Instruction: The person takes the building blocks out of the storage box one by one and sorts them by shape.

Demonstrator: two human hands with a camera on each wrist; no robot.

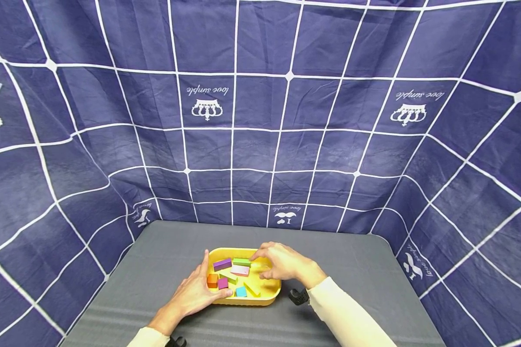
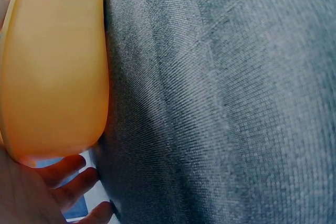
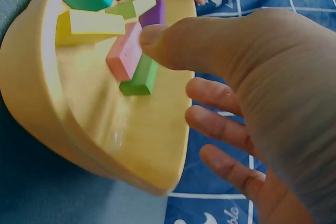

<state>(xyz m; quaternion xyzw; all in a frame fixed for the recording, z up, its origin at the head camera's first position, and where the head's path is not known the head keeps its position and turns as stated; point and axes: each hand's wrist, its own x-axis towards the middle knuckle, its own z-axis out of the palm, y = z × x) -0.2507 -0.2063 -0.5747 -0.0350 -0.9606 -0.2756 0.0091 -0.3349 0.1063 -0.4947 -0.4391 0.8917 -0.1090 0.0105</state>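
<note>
A yellow plastic tray [image 1: 269,289] holds several coloured blocks. My left hand [image 1: 194,290] grips its left end, thumb over the near rim and fingers along the outside; the left wrist view shows them at the tray's outer wall [image 2: 58,72]. Over the right half hovers my right hand [image 1: 286,262], thumb and fingers spread with nothing between them. Closest to its thumb in the right wrist view are a pink block [image 3: 124,51] and a green block [image 3: 140,80]. Purple [image 1: 222,264], orange [image 1: 212,281], magenta [image 1: 223,283], blue [image 1: 240,291] and yellow [image 1: 252,289] blocks lie around them.
The tray stands on a grey cloth-covered table [image 1: 347,289], towards its front edge. Dark blue curtains [image 1: 260,149] with white grid lines enclose the table at the back and both sides. A black wrist strap piece [image 1: 298,296] shows below the right wrist.
</note>
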